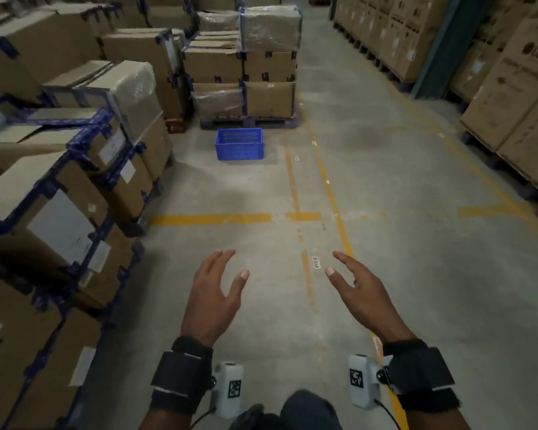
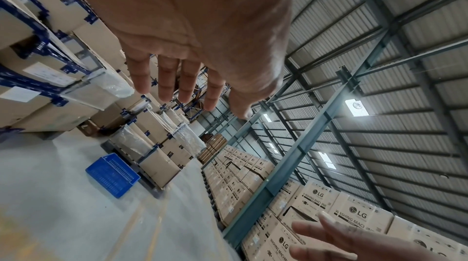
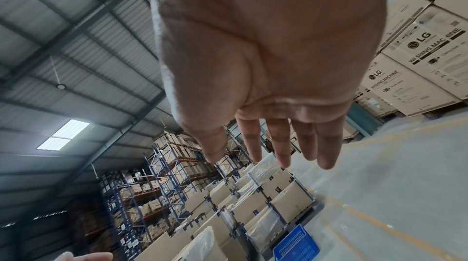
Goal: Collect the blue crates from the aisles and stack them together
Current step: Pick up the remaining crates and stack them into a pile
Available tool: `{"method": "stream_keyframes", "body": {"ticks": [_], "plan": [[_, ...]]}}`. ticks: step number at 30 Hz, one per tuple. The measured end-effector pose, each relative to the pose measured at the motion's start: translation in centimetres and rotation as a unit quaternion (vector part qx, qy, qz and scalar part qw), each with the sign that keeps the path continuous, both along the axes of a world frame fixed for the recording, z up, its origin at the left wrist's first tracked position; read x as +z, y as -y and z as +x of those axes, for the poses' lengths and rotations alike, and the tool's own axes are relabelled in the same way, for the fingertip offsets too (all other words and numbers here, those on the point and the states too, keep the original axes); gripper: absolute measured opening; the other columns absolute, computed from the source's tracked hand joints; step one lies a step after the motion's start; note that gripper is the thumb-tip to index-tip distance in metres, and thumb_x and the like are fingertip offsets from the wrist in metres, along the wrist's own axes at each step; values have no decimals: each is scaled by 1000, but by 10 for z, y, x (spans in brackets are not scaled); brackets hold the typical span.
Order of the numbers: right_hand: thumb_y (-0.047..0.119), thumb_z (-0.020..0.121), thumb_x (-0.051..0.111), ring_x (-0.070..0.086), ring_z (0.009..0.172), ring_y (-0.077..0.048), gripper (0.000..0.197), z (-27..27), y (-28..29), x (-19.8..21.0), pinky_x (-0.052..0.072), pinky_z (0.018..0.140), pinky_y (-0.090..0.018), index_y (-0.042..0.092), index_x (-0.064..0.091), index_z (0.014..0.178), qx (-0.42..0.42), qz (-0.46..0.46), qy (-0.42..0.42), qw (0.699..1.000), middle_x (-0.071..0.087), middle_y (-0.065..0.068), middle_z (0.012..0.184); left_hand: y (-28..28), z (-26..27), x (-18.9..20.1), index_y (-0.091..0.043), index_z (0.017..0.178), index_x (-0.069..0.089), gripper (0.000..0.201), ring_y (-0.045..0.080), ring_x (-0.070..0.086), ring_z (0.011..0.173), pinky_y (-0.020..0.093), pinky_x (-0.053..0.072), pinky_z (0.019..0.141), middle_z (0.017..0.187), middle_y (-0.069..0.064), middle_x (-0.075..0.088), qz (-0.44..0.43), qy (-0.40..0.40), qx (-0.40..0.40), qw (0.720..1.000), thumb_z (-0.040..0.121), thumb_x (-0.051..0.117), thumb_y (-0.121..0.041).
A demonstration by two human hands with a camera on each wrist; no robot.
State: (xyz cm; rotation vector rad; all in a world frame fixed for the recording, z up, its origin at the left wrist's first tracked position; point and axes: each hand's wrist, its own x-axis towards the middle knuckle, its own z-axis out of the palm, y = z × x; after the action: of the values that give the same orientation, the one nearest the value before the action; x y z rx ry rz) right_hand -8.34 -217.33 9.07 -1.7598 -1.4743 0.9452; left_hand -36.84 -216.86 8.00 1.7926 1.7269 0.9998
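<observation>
While both hands, left hand (image 1: 213, 293) and right hand (image 1: 362, 293), are held spread and empty, the blue crate (image 1: 239, 144) well ahead should be approached squarely and gripped at opposite rims.

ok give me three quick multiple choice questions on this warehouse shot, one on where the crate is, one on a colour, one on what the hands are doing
1. Where does the blue crate sit?
A. On top of the stacked boxes
B. On the floor in front of a pallet of boxes
C. In the person's hands

2. What colour are the lines painted on the floor?
A. White
B. Red
C. Yellow

3. What state are the two hands in?
A. Both open and holding nothing
B. Both gripping the crate
C. One holding a box

Answers:
1. B, the crate stands on bare concrete just before the pallet.
2. C, the floor lines are yellow.
3. A, the left hand and right hand have spread fingers with nothing in them.
</observation>
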Motion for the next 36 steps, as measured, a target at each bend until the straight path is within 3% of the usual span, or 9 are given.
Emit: {"method": "stream_keyframes", "body": {"ticks": [7, 10, 14, 22, 26, 30, 33, 36], "plan": [[49, 97, 58, 42, 128, -2, 49, -24, -210, -20, 36, 105, -26, 38, 50, 144, 3, -9, -4, 1000, 46, 12, 150, -211, -21, -17, -30, 142, 52, 48, 15, 40, 139, 39, 37, 114, 148, -3, 45, -10, -6, -9, 1000, 97, 59, -44], [51, 97, 57, 42, 139, -9, 52, -32, -309, -31, 35, 111, -30, 36, 49, 146, 17, -15, 2, 1000, 45, 10, 153, -308, -24, -20, -28, 142, 51, 48, 16, 39, 139, 37, 36, 113, 149, -1, 45, -8, -21, -2, 1000, 98, 58, -44], [52, 97, 57, 41, 139, -9, 51, -41, -436, -26, 35, 108, -27, 37, 49, 145, 41, -21, -4, 999, 45, 10, 153, -429, -30, -13, -26, 140, 53, 52, 15, 42, 137, 35, 37, 112, 145, 0, 47, 0, -21, 5, 1000, 94, 53, -52], [50, 97, 57, 42, 140, -11, 51, -99, -681, -27, 36, 115, -36, 35, 49, 145, 76, -27, 11, 997, 47, 9, 152, -651, -88, -23, -25, 140, 54, 52, 18, 46, 133, 40, 41, 110, 143, 2, 49, -16, 0, 67, 998, 95, 54, -51], [51, 97, 57, 42, 140, -11, 52, -137, -814, -46, 34, 116, -35, 34, 50, 146, 76, -22, 8, 997, 47, 7, 153, -784, -132, -40, -26, 140, 52, 53, 16, 47, 131, 37, 43, 107, 142, -1, 49, -17, 7, 77, 997, 95, 54, -53], [50, 97, 57, 41, 142, -13, 53, -170, -927, -41, 33, 116, -34, 34, 48, 147, 72, -31, 11, 997, 45, 7, 154, -910, -164, -38, -24, 140, 53, 53, 15, 47, 131, 35, 41, 108, 141, 0, 51, -27, 16, 72, 997, 95, 56, -51], [50, 98, 56, 40, 141, -12, 52, -178, -1007, -32, 33, 115, -34, 35, 47, 147, 42, -21, 0, 999, 45, 8, 153, -1014, -172, -25, -23, 141, 52, 53, 15, 47, 132, 35, 40, 110, 143, 0, 51, -29, 4, 36, 999, 96, 57, -50], [51, 98, 56, 40, 141, -10, 52, -173, -1075, -28, 33, 116, -34, 36, 48, 147, 11, -28, -15, 999, 45, 10, 153, -1098, -168, -14, -22, 143, 51, 52, 14, 46, 133, 27, 36, 106, 145, 0, 50, -30, 0, 14, 999, 98, 57, -47]]}}
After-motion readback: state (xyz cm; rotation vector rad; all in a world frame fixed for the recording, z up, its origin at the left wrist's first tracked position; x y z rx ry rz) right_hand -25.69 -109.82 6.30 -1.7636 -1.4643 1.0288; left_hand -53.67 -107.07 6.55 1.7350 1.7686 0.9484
